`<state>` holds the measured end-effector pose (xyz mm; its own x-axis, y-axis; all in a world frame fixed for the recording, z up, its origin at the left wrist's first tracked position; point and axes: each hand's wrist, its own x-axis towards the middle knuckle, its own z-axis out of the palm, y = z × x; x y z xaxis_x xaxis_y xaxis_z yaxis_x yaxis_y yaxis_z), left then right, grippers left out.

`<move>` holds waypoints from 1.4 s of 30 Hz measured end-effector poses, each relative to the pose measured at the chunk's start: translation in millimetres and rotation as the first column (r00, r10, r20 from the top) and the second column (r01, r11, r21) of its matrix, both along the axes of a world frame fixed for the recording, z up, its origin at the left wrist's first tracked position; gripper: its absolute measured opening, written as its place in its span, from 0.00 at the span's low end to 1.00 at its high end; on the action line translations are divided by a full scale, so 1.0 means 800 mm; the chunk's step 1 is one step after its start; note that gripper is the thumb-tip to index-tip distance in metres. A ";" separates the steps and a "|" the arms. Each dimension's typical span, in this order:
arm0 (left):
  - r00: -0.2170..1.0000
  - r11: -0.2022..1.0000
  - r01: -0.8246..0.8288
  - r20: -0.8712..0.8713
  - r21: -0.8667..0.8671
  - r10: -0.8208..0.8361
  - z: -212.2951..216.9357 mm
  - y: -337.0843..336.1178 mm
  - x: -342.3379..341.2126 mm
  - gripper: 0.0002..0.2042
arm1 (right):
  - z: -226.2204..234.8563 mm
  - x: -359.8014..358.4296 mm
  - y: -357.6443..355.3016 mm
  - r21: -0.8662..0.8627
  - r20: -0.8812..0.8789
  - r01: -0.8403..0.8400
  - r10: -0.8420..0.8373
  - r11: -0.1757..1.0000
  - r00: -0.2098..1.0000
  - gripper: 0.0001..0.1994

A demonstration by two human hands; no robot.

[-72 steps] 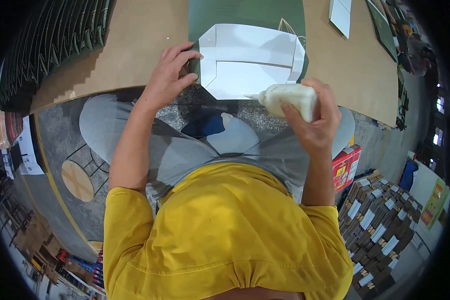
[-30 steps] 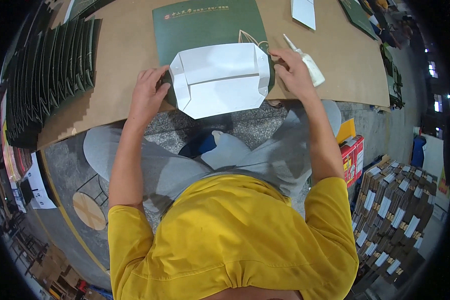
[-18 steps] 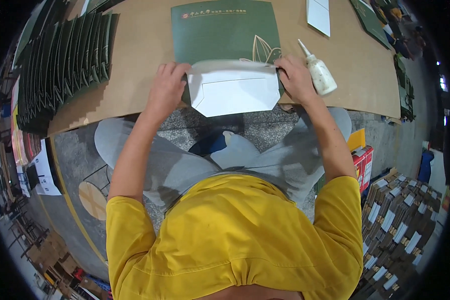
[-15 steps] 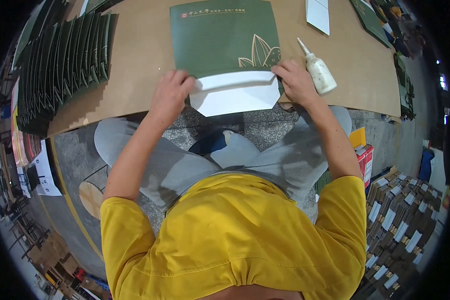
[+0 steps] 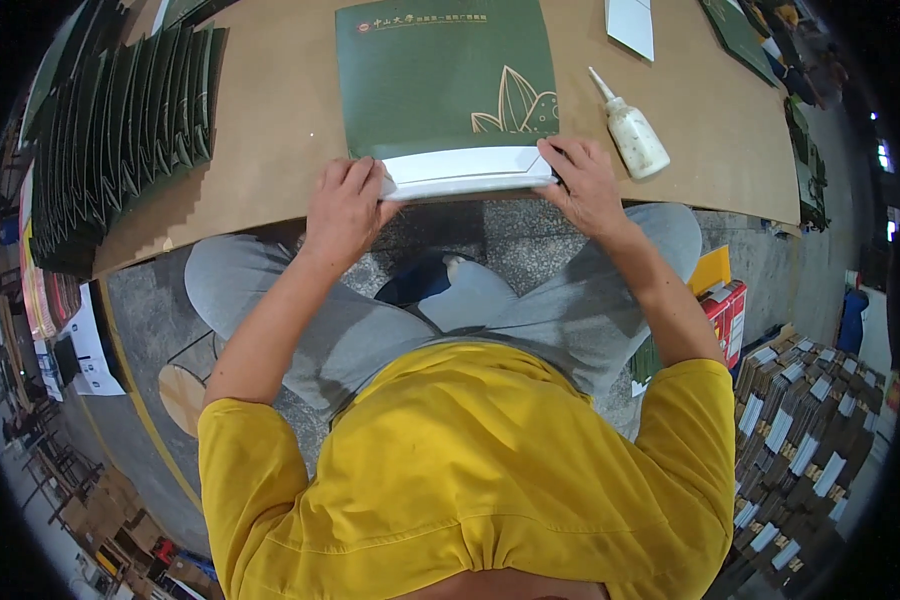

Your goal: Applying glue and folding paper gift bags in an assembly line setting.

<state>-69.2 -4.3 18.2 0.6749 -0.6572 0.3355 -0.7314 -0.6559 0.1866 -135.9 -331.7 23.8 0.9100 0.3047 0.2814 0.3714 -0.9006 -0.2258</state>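
Observation:
A flat green paper bag [image 5: 425, 85] with gold plant line art lies in front of me. Its white flap [image 5: 460, 166] is folded along the near end, at the table's front edge. My left hand [image 5: 348, 208] grips the flap's left end, fingers on top and thumb below. At the right end, my right hand [image 5: 585, 188] pinches the flap in the same way. A white squeeze bottle [image 5: 638, 142] with a pointed nozzle lies just beyond my right hand, on the tabletop.
A row of folded green bags [image 5: 130, 130] stands at the left of the brown table [image 5: 270, 110]. White card [image 5: 630, 28] and another green piece [image 5: 740, 40] lie at the far right. Stacked bundles [image 5: 805, 440] and a red box [image 5: 727, 318] sit on the floor at right.
The white flap, which hung flat toward me, is now folded up into a narrow strip. Both hands have come down slightly toward me and grip its ends.

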 end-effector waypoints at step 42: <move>0.858 0.785 -0.476 0.407 0.397 0.314 0.084 0.189 0.224 0.15 | 0.029 0.225 0.198 0.566 -0.469 0.325 -0.029 0.758 0.883 0.34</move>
<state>110.3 146.8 85.7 0.8262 -0.4832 0.2898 -0.3515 -0.8440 -0.4051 44.0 -173.0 47.1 0.9978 0.0214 -0.0635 -0.0415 -0.5460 -0.8367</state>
